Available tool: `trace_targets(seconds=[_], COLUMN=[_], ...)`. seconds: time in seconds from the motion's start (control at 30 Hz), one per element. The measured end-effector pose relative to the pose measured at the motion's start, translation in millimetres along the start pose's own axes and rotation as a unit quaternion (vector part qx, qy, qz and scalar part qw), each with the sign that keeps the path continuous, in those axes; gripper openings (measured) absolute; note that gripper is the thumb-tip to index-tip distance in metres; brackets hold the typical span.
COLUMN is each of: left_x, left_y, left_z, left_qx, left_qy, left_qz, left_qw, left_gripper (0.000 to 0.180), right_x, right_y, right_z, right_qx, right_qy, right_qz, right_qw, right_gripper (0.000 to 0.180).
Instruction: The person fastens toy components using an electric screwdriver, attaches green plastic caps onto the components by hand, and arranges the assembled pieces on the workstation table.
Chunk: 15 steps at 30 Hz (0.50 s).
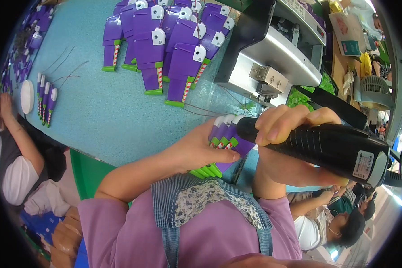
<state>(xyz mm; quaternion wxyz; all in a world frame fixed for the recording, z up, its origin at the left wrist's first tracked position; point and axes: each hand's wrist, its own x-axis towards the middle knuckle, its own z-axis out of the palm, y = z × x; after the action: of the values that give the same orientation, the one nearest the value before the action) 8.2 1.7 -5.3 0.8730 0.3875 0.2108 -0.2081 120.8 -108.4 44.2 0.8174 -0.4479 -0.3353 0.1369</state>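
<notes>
I have my left hand point(200, 149) closed around a bunch of slender purple parts point(228, 132), which overlap like a fan near my chest, at the near edge of the blue worktop point(120, 118). The thumb lies across them; their white tops point upward and their green ends come out below the hand. My right hand point(295, 134) is wrapped around a black handheld tool point(326, 147), and its tapered nose is directed to the left, right beside the white tops; I cannot tell if it touches them. Beyond the left hand, a pile of larger purple pieces point(148, 49) lies on the worktop, and to the right of this pile stands a silver and black machine point(272, 58). Farther left, I see a few small purple sticks point(46, 100) with thin wires, just beside a white disc point(27, 97).
</notes>
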Motion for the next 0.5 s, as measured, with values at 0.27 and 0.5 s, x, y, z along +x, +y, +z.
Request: trace_targets(seconds=[0.27, 0.5], left_x=[-1.6, -1.0], left_y=[-1.0, 0.3], left_z=[0.2, 2.8], left_qx=[0.009, 0.038], left_qy=[-0.012, -0.004], left_qz=[0.005, 0.001], left_qw=[1.000, 0.999], left_gripper=[0.067, 0.066], right_x=[1.6, -1.9], right_y=[-1.9, -3.9], right_z=[0.1, -1.0], right_qx=[0.011, 0.008], right_qy=[-0.005, -0.012], right_qz=[-0.002, -0.001], right_qw=[1.000, 1.000], right_gripper=[0.085, 0.084])
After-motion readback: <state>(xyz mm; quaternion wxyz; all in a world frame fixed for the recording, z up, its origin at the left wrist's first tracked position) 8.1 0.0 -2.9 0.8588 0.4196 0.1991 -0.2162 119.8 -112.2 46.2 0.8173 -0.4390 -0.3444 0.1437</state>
